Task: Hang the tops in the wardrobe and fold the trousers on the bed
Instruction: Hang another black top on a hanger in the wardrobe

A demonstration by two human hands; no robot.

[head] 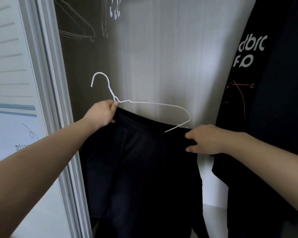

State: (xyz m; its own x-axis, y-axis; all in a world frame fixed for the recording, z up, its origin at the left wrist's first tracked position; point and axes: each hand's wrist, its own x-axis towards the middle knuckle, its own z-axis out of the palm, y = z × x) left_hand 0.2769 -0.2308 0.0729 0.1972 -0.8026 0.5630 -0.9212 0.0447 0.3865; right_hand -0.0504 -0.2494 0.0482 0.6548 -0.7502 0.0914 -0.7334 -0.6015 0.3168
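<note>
A plain black top (141, 169) hangs in front of me inside the open wardrobe. A white wire hanger (144, 103) sits at its upper edge, hook pointing up and left, its right end sticking out of the cloth. My left hand (101, 114) pinches the hanger's neck together with the top's left upper edge. My right hand (208, 140) grips the top's right upper edge just below the hanger's right end.
A black T-shirt with white lettering (258, 100) hangs at the right. Several empty wire hangers (79, 26) hang at the upper left on the rail. The wardrobe's door frame (53, 100) runs down the left. The pale back wall (170, 57) is behind.
</note>
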